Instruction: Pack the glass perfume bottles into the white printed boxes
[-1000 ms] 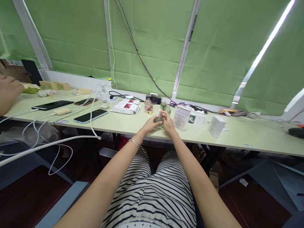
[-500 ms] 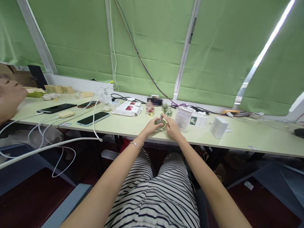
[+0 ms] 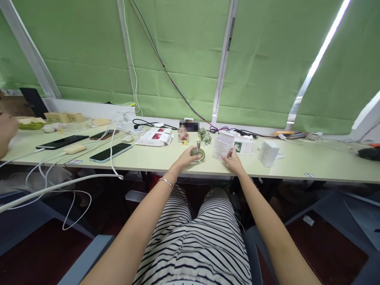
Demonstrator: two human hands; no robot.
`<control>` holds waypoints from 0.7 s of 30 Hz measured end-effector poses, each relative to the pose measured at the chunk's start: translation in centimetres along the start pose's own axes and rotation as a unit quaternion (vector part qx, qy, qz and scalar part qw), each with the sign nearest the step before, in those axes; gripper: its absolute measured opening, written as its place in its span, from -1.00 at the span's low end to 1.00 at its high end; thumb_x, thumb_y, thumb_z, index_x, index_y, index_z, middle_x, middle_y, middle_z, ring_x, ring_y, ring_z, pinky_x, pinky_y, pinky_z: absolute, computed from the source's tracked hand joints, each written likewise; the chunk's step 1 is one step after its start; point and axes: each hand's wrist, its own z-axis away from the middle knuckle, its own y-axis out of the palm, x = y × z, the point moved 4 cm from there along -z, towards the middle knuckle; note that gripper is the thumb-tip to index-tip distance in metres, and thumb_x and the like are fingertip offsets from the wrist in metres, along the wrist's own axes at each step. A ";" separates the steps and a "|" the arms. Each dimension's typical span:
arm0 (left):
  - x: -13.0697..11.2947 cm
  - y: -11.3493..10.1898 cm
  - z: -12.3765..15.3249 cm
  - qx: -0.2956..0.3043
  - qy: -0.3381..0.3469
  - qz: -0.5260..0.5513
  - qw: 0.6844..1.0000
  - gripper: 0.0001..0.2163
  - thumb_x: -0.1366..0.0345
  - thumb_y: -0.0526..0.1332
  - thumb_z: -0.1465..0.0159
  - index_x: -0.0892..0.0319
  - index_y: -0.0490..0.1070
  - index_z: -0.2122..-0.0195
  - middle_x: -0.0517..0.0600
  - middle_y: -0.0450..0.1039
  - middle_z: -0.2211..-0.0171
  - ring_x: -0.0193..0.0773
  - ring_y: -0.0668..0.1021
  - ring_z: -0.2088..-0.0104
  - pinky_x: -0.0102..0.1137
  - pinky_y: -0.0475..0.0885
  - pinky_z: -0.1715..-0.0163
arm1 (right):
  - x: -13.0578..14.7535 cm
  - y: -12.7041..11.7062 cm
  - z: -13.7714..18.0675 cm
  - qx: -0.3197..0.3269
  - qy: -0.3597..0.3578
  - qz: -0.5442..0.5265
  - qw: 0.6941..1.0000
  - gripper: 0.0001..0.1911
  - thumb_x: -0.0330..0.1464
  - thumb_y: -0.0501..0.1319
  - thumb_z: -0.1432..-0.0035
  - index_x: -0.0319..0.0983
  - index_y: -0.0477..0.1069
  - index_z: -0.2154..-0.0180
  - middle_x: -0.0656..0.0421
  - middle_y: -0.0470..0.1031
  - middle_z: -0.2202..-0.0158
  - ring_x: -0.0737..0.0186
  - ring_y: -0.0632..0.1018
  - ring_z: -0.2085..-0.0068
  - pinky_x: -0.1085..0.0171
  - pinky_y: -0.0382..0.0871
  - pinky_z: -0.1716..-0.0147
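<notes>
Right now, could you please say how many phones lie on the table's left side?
3: black phone at left, reddish phone to its right, pale-edged phone in front of that; others may be hidden.

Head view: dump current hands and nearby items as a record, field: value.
left hand: holding a round glass bottle from its left side
bottle: green-tinted, silvery neck upward
right hand: at the lower right edge of an upright white box; firmness of grip unclear
behind bottle: pink-toned glassware and green-toned glassware
far right box: white carton, upright
left on table: pale-edged phone
other person: blurred hand at left edge
</notes>
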 end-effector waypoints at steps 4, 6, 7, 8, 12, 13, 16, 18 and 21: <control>-0.3 0.2 0.0 0.017 0.024 -0.011 1.000 -0.53 0.15 0.32 0.02 0.20 0.30 0.10 0.07 0.43 0.11 -0.16 0.46 0.10 -0.24 0.30 0.04 | 0.5 0.7 0.3 0.063 -0.037 0.005 0.997 -0.62 -0.26 0.17 0.02 -0.19 0.20 0.13 0.05 0.41 0.10 0.10 0.44 0.09 0.07 0.36 0.14; -0.4 0.3 0.1 0.035 0.028 0.004 0.999 -0.50 0.14 0.32 0.02 0.21 0.30 0.08 0.09 0.42 0.10 -0.14 0.46 0.10 -0.24 0.32 0.06 | 0.8 0.9 0.4 0.078 -0.053 -0.005 0.996 -0.61 -0.28 0.16 0.01 -0.20 0.19 0.10 0.03 0.40 0.07 0.11 0.44 0.07 0.09 0.37 0.14; -0.6 0.4 0.2 0.055 0.030 0.017 0.998 -0.48 0.13 0.33 0.03 0.21 0.30 0.06 0.10 0.42 0.09 -0.13 0.47 0.10 -0.24 0.34 0.08 | 0.9 0.9 0.5 0.082 -0.056 -0.003 0.995 -0.60 -0.28 0.16 0.01 -0.21 0.19 0.09 0.01 0.40 0.06 0.10 0.44 0.06 0.09 0.37 0.14; -0.8 0.6 0.3 0.080 0.034 0.028 0.996 -0.47 0.13 0.33 0.03 0.22 0.30 0.05 0.12 0.42 0.08 -0.12 0.47 0.10 -0.24 0.34 0.09 | 1.0 0.9 0.5 0.082 -0.057 0.000 0.995 -0.59 -0.28 0.15 0.00 -0.21 0.18 0.08 0.00 0.40 0.05 0.09 0.44 0.05 0.08 0.37 0.14; -2.1 1.3 1.0 0.155 0.065 0.046 0.985 -0.52 0.16 0.36 0.04 0.24 0.38 0.10 0.13 0.42 0.07 -0.09 0.45 0.06 -0.21 0.29 0.01 | 1.3 1.0 0.6 0.079 -0.065 0.016 0.995 -0.59 -0.28 0.14 -0.02 -0.22 0.18 0.06 -0.01 0.40 0.05 0.08 0.45 0.06 0.08 0.38 0.16; -2.5 1.4 1.2 0.160 0.070 0.050 0.983 -0.54 0.17 0.36 0.05 0.24 0.39 0.12 0.14 0.43 0.08 -0.09 0.45 0.06 -0.20 0.28 0.00 | 1.4 1.0 0.6 0.076 -0.068 0.016 0.995 -0.59 -0.28 0.13 -0.02 -0.23 0.18 0.06 -0.01 0.41 0.06 0.08 0.45 0.07 0.09 0.38 0.16; -4.0 2.2 1.4 0.187 0.085 0.058 0.977 -0.57 0.21 0.35 0.03 0.23 0.40 0.12 0.13 0.44 0.08 -0.09 0.45 0.05 -0.21 0.29 0.01 | 1.6 1.0 0.6 0.073 -0.080 0.013 0.994 -0.59 -0.30 0.12 -0.02 -0.23 0.19 0.06 0.00 0.42 0.06 0.10 0.47 0.10 0.08 0.38 0.15; -5.8 3.0 1.4 0.215 0.108 0.046 0.969 -0.58 0.24 0.33 0.00 0.21 0.39 0.10 0.11 0.43 0.07 -0.10 0.44 0.04 -0.22 0.30 0.01 | 1.9 1.0 0.7 0.076 -0.093 0.011 0.993 -0.60 -0.32 0.12 -0.01 -0.22 0.19 0.07 0.02 0.43 0.09 0.12 0.48 0.13 0.08 0.38 0.16; -9.2 3.9 1.1 0.225 0.170 -0.011 0.959 -0.61 0.28 0.31 -0.02 0.19 0.38 0.10 0.08 0.43 0.11 -0.11 0.44 0.07 -0.22 0.30 0.03 | 2.5 0.9 1.0 0.075 -0.121 0.021 0.990 -0.64 -0.35 0.13 0.01 -0.21 0.23 0.11 0.07 0.46 0.15 0.13 0.49 0.18 0.08 0.37 0.16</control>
